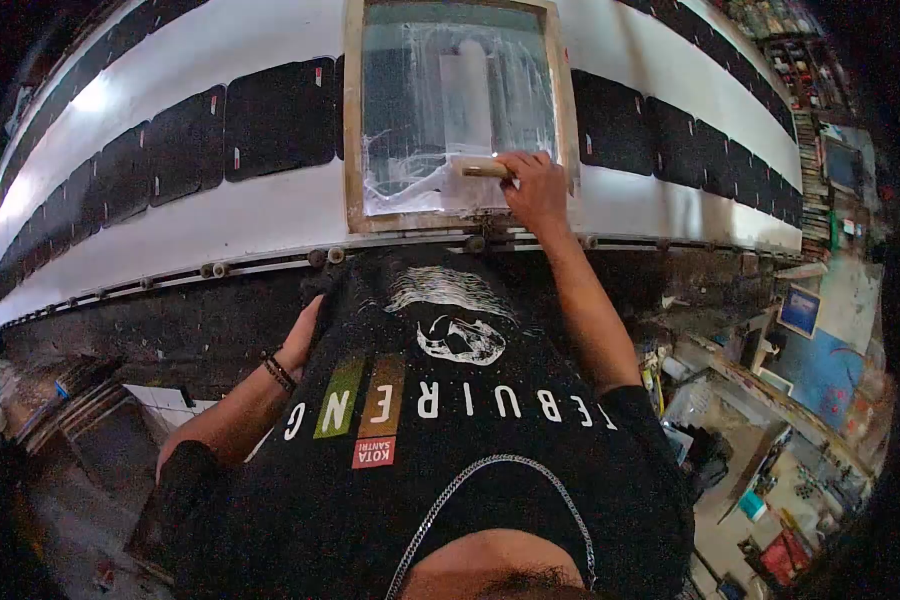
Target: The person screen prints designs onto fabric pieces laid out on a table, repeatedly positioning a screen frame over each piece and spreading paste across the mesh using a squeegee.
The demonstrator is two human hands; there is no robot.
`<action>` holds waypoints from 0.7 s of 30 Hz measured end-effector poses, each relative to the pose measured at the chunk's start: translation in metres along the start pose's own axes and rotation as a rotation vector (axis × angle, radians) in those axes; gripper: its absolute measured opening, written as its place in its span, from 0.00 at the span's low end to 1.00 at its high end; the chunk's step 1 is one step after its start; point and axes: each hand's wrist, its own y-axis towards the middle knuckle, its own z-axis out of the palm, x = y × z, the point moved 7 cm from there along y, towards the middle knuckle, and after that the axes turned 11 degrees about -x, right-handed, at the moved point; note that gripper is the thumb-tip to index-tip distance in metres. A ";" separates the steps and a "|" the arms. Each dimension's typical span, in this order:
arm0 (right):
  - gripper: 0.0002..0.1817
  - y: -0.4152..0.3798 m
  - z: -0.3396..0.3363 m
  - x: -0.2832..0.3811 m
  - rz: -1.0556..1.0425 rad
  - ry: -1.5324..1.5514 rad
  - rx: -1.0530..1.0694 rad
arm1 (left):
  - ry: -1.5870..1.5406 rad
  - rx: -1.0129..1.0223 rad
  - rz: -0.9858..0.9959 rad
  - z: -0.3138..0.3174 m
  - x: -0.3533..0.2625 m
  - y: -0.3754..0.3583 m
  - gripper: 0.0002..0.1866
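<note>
My right hand (537, 190) is closed around the wooden handle of a squeegee (482, 169), near the front edge of a screen printing frame (354, 130). White ink is smeared over the mesh (410, 100), and a thick streak of it lies beside the squeegee. Beneath the frame runs a row of black fabric pieces (280, 115) on a long white table (195, 225). Low at my left side, my left hand (305, 325) rests by the black shirt (420, 520); its fingers are hidden.
Along the table's front edge runs a metal rail (160, 283) with several round stops. Another row of black pieces (670, 15) lies farther back. Shelves with stacked items (795, 60) stand at the right. A cluttered workbench (770, 480) is at the lower right.
</note>
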 end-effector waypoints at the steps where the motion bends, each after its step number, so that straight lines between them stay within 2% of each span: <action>1: 0.21 0.002 0.007 0.004 -0.030 -0.005 -0.061 | -0.001 -0.003 -0.003 0.000 0.002 -0.001 0.25; 4: 0.24 -0.014 0.023 0.023 -0.067 -0.009 -0.008 | 0.052 -0.059 0.018 -0.007 0.003 0.002 0.26; 6: 0.26 -0.031 0.020 0.029 -0.075 -0.009 0.101 | 0.244 0.038 0.193 -0.011 0.004 0.015 0.27; 7: 0.26 -0.033 0.015 0.026 -0.074 -0.007 0.102 | 0.244 0.036 0.192 0.002 -0.015 -0.002 0.27; 9: 0.26 -0.034 0.002 0.017 -0.030 -0.034 0.096 | 0.276 -0.126 -0.130 0.006 -0.030 -0.034 0.29; 10: 0.25 -0.031 -0.001 0.010 0.022 -0.048 0.109 | 0.282 -0.124 -0.137 -0.025 -0.028 -0.015 0.29; 11: 0.25 -0.026 -0.002 0.006 0.032 -0.052 0.113 | 0.887 0.110 0.131 -0.067 -0.029 0.017 0.32; 12: 0.25 -0.019 -0.004 0.000 0.080 -0.025 0.083 | 1.473 0.365 0.419 -0.083 -0.024 0.032 0.35; 13: 0.25 -0.014 -0.007 -0.003 0.126 0.003 0.053 | 1.472 0.373 0.411 -0.083 -0.030 0.040 0.35; 15: 0.25 -0.007 -0.017 0.009 0.112 -0.002 0.056 | 1.970 0.044 0.908 -0.072 -0.078 0.061 0.32; 16: 0.25 -0.009 -0.021 0.021 0.096 -0.006 0.098 | 1.967 0.050 0.905 -0.057 -0.095 0.069 0.32; 18: 0.28 -0.025 -0.012 0.029 0.062 -0.021 0.139 | 1.162 -0.193 0.444 -0.032 -0.136 0.084 0.25; 19: 0.28 -0.037 -0.003 0.024 0.061 -0.027 0.141 | 1.158 -0.187 0.446 -0.011 -0.140 0.085 0.25; 21: 0.29 -0.054 0.010 0.021 -0.049 -0.046 0.135 | 0.819 -0.141 0.648 0.033 -0.158 0.082 0.22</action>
